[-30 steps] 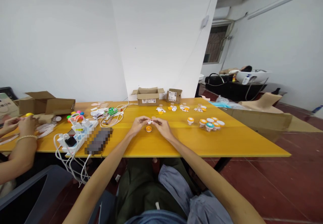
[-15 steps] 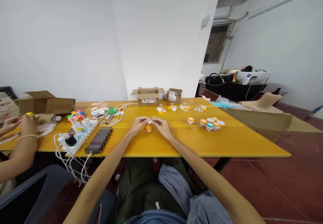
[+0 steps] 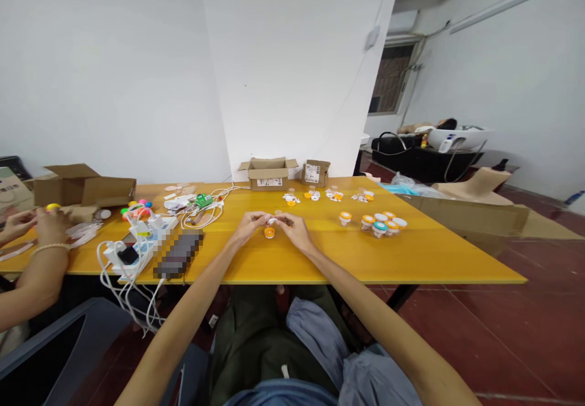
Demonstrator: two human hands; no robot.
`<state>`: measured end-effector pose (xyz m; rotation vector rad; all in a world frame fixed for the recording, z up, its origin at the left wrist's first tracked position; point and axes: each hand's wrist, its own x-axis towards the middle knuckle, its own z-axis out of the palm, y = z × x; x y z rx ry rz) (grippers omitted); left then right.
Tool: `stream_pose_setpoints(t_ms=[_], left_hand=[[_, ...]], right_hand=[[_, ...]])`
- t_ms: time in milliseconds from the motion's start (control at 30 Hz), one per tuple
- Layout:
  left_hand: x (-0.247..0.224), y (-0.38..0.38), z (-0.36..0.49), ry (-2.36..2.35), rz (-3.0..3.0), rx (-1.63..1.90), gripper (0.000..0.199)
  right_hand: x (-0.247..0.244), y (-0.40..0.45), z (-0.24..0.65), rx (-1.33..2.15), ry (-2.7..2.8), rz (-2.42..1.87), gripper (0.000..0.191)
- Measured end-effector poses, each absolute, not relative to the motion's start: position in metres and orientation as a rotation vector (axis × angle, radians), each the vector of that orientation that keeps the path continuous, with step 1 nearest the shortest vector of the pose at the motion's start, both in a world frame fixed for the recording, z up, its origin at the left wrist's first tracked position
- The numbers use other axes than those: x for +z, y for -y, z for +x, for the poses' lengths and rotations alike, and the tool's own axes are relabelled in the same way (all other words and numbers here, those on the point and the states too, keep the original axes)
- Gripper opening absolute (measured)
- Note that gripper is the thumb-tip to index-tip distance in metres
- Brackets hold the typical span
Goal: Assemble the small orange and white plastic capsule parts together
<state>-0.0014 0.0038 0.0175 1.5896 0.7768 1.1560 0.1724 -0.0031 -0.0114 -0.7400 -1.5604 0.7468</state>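
Between the fingertips of both my hands is a small white plastic part [image 3: 273, 220], too small to name more exactly. My left hand [image 3: 250, 224] pinches it from the left, and my right hand [image 3: 293, 230] pinches it from the right. Just below them on the table lies an orange ring-shaped cap [image 3: 269, 233]. A clear round piece [image 3: 278, 213] shows behind my fingers, partly hidden. Farther back are small heaps of white parts with orange caps [image 3: 291, 199]. To the right stand several clear little jars with orange, white and teal lids [image 3: 379, 228].
Two cardboard boxes [image 3: 269, 180] stand against the wall. Left of my arm lie a blurred-out dark phone [image 3: 179, 255] and a power strip [image 3: 137, 253] with tangled white cables. At far left, a co-worker's hands [image 3: 48, 226] handle a yellow item. The wooden table [image 3: 411, 266] ends close to my lap.
My hands stay in nearly the same place, with only slight finger movement around the white part. The co-worker's hands at the left shift a little.
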Motion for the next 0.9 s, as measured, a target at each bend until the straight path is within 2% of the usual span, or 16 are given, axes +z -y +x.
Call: stream_pose_setpoints(t_ms=[900], left_hand=[[0.0178,-0.0056,-0.0013,-0.822,1.663,1.164,0.032]], right_hand=[[-0.0084,0.0061,0.1741,0.758,1.532,-0.771,0.019]])
